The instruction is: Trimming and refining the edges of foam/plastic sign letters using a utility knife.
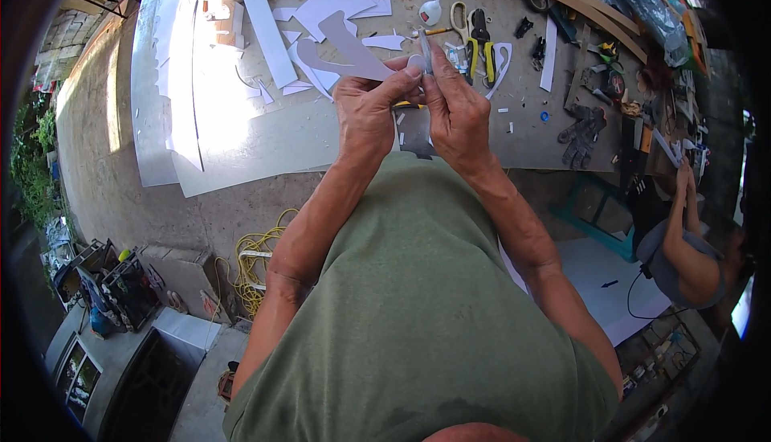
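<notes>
The left hand (365, 112) pinched a flat, pale lilac curved piece (349, 51), hooked at one end, above the middle of the table's (522, 137) near edge. The right hand's (459, 116) fingers pressed together on a slim grey tool (426, 52) just beside it. Beyond, a white bottle (430, 14) bore a red mark, too small to read. A bare pale sheet (265, 145) stretched leftward along the near edge.

Yellow cord (259, 243) lies coiled at lower left. A gray glove (583, 135) and a teal stool (610, 240) sit at right, with green foliage (29, 149) at far left.
</notes>
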`<state>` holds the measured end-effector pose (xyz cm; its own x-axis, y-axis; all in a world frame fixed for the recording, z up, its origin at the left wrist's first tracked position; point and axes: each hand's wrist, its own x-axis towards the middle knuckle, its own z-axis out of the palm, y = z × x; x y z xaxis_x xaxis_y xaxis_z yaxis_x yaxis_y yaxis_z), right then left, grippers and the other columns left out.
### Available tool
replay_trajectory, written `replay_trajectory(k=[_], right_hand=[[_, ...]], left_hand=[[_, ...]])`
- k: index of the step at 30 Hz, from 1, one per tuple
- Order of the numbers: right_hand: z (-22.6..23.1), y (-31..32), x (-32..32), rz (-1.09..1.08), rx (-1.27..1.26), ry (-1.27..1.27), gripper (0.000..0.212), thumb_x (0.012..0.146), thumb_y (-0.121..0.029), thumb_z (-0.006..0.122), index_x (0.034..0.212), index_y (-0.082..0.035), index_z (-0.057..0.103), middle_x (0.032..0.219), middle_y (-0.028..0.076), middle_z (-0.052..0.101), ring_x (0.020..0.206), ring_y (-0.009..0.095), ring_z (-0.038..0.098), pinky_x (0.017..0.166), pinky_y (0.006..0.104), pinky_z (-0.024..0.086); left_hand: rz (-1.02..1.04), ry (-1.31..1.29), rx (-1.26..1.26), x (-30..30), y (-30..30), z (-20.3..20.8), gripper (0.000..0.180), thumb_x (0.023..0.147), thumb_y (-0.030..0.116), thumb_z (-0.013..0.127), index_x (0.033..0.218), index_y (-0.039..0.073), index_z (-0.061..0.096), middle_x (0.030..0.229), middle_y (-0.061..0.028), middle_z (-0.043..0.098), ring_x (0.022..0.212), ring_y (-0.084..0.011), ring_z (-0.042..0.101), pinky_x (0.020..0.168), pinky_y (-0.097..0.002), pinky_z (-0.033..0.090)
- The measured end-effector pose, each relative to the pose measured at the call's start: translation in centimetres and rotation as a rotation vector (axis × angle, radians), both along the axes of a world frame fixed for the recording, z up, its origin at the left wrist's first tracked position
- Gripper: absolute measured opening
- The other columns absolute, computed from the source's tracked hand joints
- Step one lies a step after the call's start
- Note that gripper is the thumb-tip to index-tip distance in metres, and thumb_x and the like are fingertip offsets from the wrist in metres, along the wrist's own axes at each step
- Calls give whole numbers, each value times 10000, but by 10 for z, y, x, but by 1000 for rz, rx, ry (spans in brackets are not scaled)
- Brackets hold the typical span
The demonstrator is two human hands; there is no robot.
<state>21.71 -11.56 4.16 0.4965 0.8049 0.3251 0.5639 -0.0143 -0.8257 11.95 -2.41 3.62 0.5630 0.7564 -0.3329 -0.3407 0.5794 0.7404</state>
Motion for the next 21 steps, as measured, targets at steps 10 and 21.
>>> replay_trajectory(k=[10, 21], right_hand=[[-5, -19, 2, -18, -33, 124, 454, 920, 27, 584, 1371, 15, 535, 1339, 239, 575, 1135, 377, 637, 867, 372, 567], [-10, -17, -3, 24, -22, -116, 464, 909, 20, 612, 1361, -78, 587, 1262, 191, 623, 1013, 325, 684, 808, 368, 556]], left_hand=[[52, -127, -216, -13, 14, -14, 192, 907, 74, 702, 1064, -34, 680, 918, -96, 711, 786, -154, 667, 718, -282, 565], [-11, -3, 78, -21, 14, -19, 225, 922, 85, 692, 1109, -37, 668, 983, -118, 717, 849, -180, 695, 765, -303, 587]])
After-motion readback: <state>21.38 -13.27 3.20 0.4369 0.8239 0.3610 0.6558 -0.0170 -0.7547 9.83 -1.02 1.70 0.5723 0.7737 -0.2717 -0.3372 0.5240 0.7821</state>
